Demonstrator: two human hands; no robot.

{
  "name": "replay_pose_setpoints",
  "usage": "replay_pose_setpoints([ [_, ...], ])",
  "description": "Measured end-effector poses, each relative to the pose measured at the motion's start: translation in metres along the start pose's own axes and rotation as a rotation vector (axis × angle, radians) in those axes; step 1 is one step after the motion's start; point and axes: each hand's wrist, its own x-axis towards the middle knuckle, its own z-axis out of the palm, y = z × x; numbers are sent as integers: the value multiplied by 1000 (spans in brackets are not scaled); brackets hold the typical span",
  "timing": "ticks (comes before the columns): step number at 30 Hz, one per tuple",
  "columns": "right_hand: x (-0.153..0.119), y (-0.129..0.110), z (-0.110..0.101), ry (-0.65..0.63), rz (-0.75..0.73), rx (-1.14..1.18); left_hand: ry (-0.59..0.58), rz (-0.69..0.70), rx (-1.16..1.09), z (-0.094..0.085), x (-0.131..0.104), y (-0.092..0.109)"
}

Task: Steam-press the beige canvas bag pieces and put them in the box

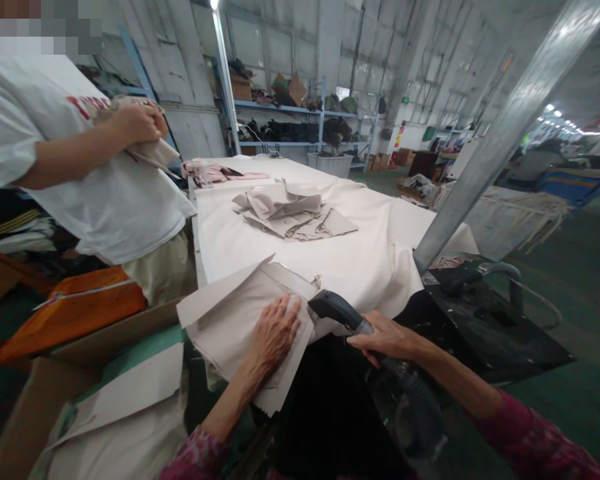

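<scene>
My left hand lies flat, fingers stretched, on a beige fabric piece at the near edge of the table. Folded panels and a raised flap show on that piece. In my right hand is a black vacuum nozzle, gripped by its tube. The nozzle's mouth is at the right edge of the fabric, by a small tuft of threads; whether it touches the cloth I cannot tell. A ribbed hose, partly blurred, hangs below my right hand.
Crumpled beige pieces lie on the cream-covered table. A co-worker at left holds beige fabric. A cardboard box with more pieces stands below left. A metal post rises at right beside a black machine.
</scene>
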Motion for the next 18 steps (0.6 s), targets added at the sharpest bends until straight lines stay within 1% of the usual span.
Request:
replay_pose_setpoints([
  [2,14,1,1,-6,15,0,0,3,4,0,1,-1],
  [4,22,-1,0,22,6,-25,6,6,8,0,1,-1],
  [6,25,-6,-3,92,-22,-54,16,6,14,1,1,0],
  [9,19,-20,-13,181,-67,-106,60,-4,39,3,-4,5],
  [10,16,-25,-17,175,-76,-127,89,-16,49,4,-7,7],
  [13,12,-39,-20,87,-100,-179,212,-45,52,8,-16,12],
  [16,21,-47,-12,-4,-85,-181,311,-58,5,8,-22,14],
  [18,33,-48,-3,-48,-64,-171,314,-60,-21,4,-22,14],
])
